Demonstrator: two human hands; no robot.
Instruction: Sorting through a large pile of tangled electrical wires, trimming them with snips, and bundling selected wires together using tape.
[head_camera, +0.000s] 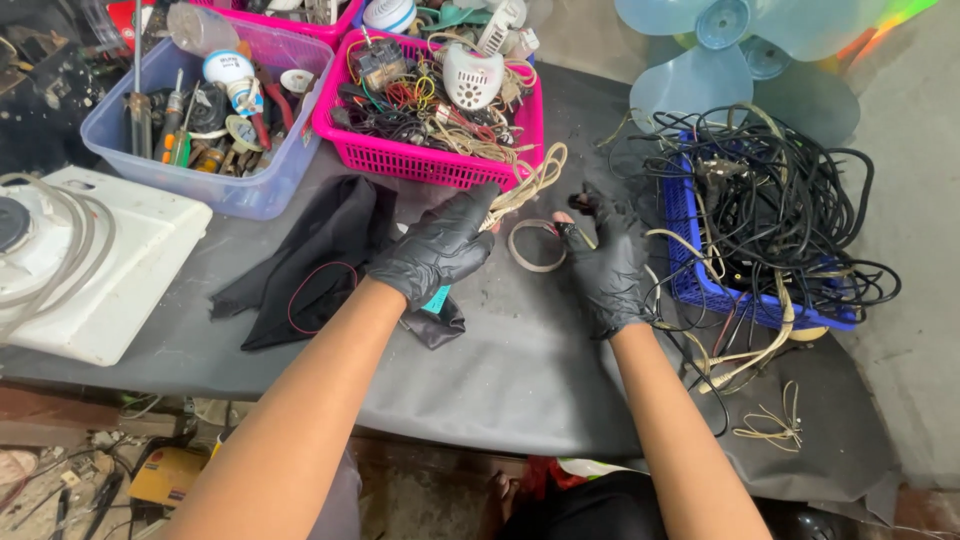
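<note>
From the head camera, both hands wear black gloves and work over a desk (520, 370) covered with a dark sheet. The left hand (437, 250) is curled shut on a cream cord (530, 185), with a bit of teal showing under its palm that I cannot identify. The cord runs from its fingers up and right toward the pink basket. The right hand (608, 268) sits just right of it, fingers partly bent; whether it pinches anything I cannot tell, though a torn glove tip shows a fingertip. Between the two hands lies a small cream loop (535, 247) of cord, flat on the sheet.

Left of the left hand lies a crumpled black cloth (320, 250) with a thin red wire ring (320, 295) on it. Farther left, at the desk's edge, rests a white appliance housing (90, 270) with grey cable draped over it.

At the far side stand a pale blue tub (230, 185) of tools and bulbs and a pink basket (430, 155) full of wires and small parts. To the right, a blue basket (700, 280) overflows with tangled black cables (790, 210), and beyond it lies a translucent blue fan blade (740, 55). A small bundle of cream wire (775, 420) lies near the right edge of the desk.
</note>
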